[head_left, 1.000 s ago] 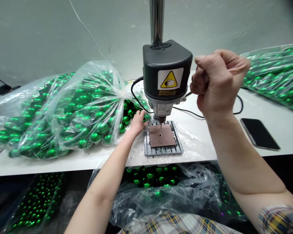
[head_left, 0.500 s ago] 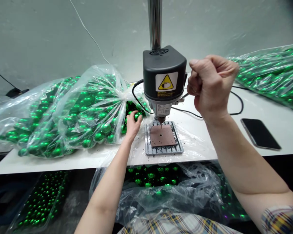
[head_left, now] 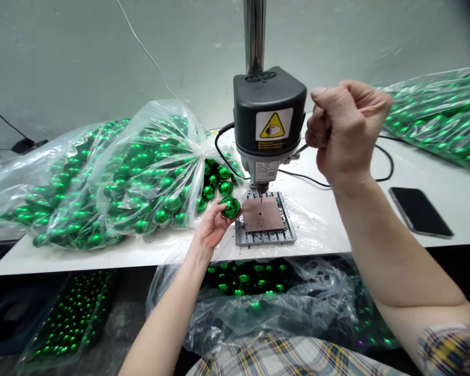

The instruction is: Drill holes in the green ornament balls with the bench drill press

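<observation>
My left hand [head_left: 213,224] is closed around a shiny green ball [head_left: 231,208] at the left edge of the drill press base [head_left: 266,239]. On that base lies a square brownish plate [head_left: 262,215] with a small hole near its middle. Above it hangs the black drill press head [head_left: 269,112], its thin bit [head_left: 261,198] pointing down over the plate, apart from it. To the right of the head, my right hand [head_left: 347,130] is clenched at the feed lever [head_left: 301,150], whose outer end the fist hides. Dark shavings speckle the plate and base.
A large clear bag of green balls [head_left: 137,183] lies left, its mouth beside the drill. Another filled bag [head_left: 442,117] is at the back right, and a phone [head_left: 420,211] lies on the white table [head_left: 317,230]. Below the front edge hangs plastic film [head_left: 266,318] with more balls.
My left hand has drawn back from the bag's mouth, toward me and slightly right, bringing out a green ball. The right fist stays at the lever; the whole view has shifted slightly.
</observation>
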Available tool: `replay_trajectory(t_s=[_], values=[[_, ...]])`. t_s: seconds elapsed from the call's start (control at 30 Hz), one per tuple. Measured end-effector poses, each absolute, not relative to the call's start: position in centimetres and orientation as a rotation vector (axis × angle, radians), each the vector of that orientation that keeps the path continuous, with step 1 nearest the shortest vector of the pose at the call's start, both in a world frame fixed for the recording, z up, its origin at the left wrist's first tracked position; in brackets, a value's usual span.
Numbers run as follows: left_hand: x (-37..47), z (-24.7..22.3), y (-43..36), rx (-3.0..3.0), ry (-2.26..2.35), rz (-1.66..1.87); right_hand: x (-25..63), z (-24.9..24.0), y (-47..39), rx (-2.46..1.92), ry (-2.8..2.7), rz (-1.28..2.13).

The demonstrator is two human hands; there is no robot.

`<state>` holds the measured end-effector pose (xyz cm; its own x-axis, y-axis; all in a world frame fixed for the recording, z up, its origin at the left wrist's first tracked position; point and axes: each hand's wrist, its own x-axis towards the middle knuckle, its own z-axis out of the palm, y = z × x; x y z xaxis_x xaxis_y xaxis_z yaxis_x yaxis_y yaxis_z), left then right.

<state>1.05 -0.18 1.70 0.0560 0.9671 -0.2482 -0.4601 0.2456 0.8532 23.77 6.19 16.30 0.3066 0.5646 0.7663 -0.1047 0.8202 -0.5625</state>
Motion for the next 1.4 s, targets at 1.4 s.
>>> replay_trajectory(t_s=[1.4], values=[[7.3,-3.8,1.2,1.676,1.456,1.193,23.7,15.7,5.0,-0.462,-1.188,0.402]])
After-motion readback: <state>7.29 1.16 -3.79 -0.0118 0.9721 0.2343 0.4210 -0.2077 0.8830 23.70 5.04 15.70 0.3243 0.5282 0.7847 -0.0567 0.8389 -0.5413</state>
